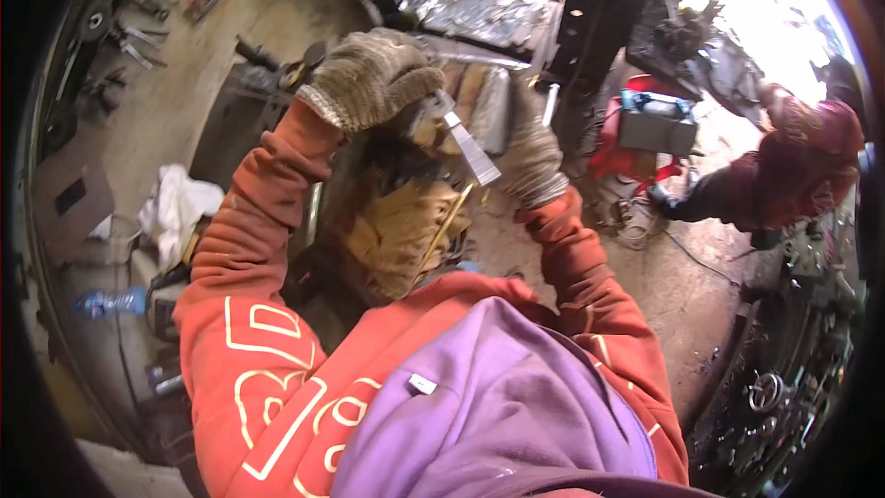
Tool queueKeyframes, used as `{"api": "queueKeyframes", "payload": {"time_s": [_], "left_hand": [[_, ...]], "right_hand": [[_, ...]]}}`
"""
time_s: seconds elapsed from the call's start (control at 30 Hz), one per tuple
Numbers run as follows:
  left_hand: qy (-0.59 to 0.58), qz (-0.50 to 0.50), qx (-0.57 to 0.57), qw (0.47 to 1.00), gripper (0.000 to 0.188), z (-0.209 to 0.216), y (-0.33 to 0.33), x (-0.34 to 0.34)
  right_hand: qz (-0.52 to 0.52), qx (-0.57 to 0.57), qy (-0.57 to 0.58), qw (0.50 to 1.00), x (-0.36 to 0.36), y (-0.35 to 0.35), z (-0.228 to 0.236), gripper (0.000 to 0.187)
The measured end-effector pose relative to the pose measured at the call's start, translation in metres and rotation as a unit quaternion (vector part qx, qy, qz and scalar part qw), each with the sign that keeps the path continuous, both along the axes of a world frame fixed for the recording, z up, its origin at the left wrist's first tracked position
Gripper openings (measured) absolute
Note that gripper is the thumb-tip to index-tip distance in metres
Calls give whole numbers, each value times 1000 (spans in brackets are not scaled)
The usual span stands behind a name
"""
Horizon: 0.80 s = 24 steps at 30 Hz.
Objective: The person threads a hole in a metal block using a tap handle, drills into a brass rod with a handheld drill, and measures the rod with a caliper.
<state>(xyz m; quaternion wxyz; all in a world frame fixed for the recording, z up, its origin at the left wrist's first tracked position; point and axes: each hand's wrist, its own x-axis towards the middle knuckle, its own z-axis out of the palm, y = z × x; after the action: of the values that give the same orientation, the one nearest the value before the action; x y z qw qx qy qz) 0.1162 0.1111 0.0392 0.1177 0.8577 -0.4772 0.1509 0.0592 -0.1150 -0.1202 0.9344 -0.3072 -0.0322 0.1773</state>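
The left hand [383, 78] grasps the metal strip [469, 147], apparently a positioning step; the right hand [533, 157] is beside it, hold unclear, and the next move likely needs steadiness.

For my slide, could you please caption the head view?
Knit-gloved left hand holding a flat metal strip near the gloved right hand.

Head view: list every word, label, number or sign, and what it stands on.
Orange sweatshirt: large pale outlined letters, partly lost in folds; wording not copied out.
White tag on the purple cloth: any marks too small to read.
Other person's dark red top: pale marks, too blurred to read.
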Motion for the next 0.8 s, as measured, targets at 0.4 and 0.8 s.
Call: {"api": "queueKeyframes", "payload": {"time_s": [0.4, 0.8], "left_hand": [[154, -174, -74, 970, 18, 46, -29, -94], [72, 11, 14, 997, 49, -4, -23, -21]], "right_hand": [[-292, -518, -401, 697, -12, -8, -2, 132], [-254, -598, -325, 687, -19, -8, 3, 139]]}}
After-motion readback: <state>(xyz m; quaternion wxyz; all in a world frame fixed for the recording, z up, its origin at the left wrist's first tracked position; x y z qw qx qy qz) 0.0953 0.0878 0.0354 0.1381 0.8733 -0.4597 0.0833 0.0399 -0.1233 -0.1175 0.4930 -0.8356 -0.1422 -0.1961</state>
